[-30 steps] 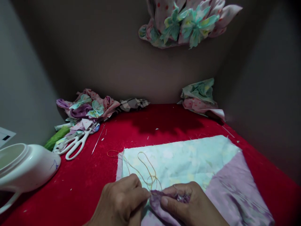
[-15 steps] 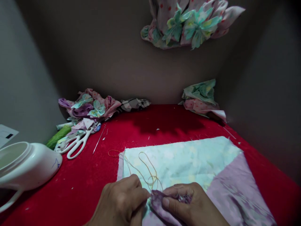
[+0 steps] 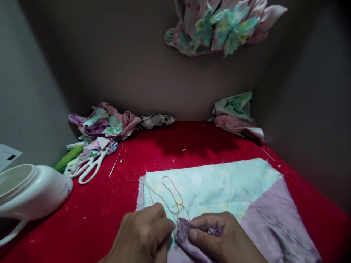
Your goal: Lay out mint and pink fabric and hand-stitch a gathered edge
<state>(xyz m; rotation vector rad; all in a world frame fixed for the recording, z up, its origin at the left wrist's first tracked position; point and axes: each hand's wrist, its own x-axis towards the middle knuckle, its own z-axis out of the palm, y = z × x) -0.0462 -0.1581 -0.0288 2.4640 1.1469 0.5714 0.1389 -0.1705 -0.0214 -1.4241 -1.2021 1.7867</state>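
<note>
My right hand [image 3: 219, 233] pinches a gathered fold of purple fabric [image 3: 183, 233] between thumb and fingers. My left hand [image 3: 146, 232] is closed right beside it, its fingertips meeting the left edge of the fold; a needle, if there is one, cannot be seen. A loose yellowish thread [image 3: 172, 190] loops away from the fold. Beneath both hands lies a pale mint fabric piece [image 3: 208, 186], flat, with a light purple layer [image 3: 276, 212] showing at its right and lower side.
White-handled scissors [image 3: 91, 170] lie at the left near a long thin needle [image 3: 115, 162] and a crumpled fabric pile [image 3: 109, 122]. A white ceramic pot [image 3: 46, 190] stands at the left edge. Folded fabric [image 3: 236, 113] sits back right. Ruffled fabric [image 3: 225, 29] hangs on the wall.
Almost nothing differs. The tip of the purple fold sits slightly higher between my hands, and both hands keep nearly the same place.
</note>
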